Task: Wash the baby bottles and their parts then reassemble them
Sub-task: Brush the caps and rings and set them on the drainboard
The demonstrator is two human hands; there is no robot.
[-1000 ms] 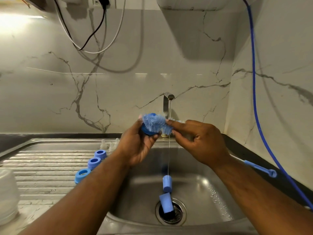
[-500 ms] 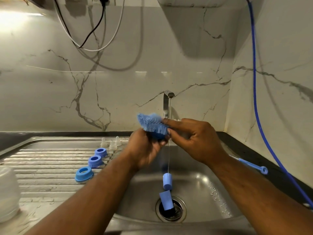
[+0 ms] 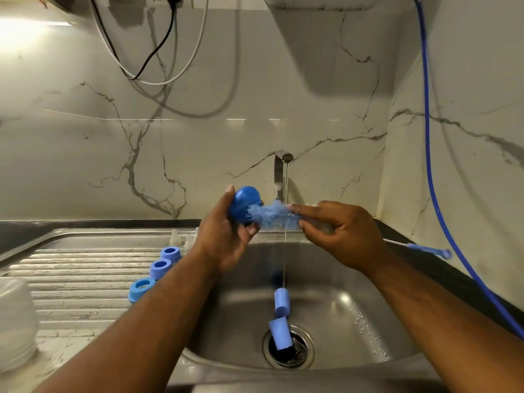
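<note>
My left hand [image 3: 226, 239] grips a dark blue bottle cap [image 3: 245, 202] above the sink basin [image 3: 340, 316]. My right hand [image 3: 343, 234] pinches a light blue bottle brush [image 3: 272, 215] just behind its bristles, and the bristle head lies against the cap. The brush's handle end [image 3: 428, 249] sticks out to the right behind my wrist. Two light blue caps [image 3: 281, 301] lie in the basin, one over the drain [image 3: 289, 350]. Three blue collar rings [image 3: 161, 268] and several clear teats [image 3: 181, 236] stand on the drainboard.
A thin stream of water runs from the tap [image 3: 280, 171] into the basin. A clear bottle [image 3: 15, 321] stands blurred at the far left of the drainboard [image 3: 71, 273]. A blue hose [image 3: 431, 154] hangs down the right wall. Cables [image 3: 147, 61] hang on the back wall.
The left hand has turned the cap so its domed top shows above the brush. The brush has shifted from over the cap to its right side.
</note>
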